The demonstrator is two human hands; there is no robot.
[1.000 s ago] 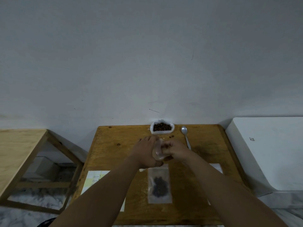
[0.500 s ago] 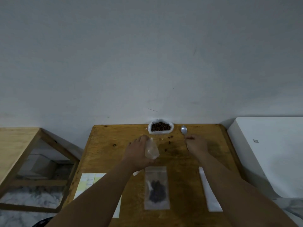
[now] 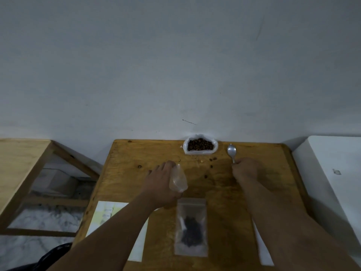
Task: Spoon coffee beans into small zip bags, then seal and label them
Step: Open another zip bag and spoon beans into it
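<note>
Your left hand (image 3: pixel 163 184) held an empty small zip bag (image 3: pixel 178 179) above the wooden table (image 3: pixel 136 163), fingers curled around it with its mouth seemingly turned toward the far side; how far that mouth stood open could not be told.

Your right hand (image 3: pixel 246 169) was closed over the handle of the metal spoon (image 3: pixel 231 151), which lay on the table with its bowl pointing to the far edge and its handle running back toward you under your fingers. Whether the spoon had left the surface was not clear.

The open white bag of coffee beans (image 3: pixel 200 146) sat against the wall at the far edge, just left of the spoon's bowl and far-right of the empty bag. So the spoon's long axis lay near-to-far, and the beans lay to its left. Your right hand was the nearer one to them, and the scoop would probably call for swinging the bowl leftward.

A filled zip bag (image 3: pixel 191 229) lay flat near you, between your forearms. A few loose beans (image 3: pixel 212 166) were scattered between your hands. A label sheet (image 3: pixel 105 214) lay at the near left.
</note>
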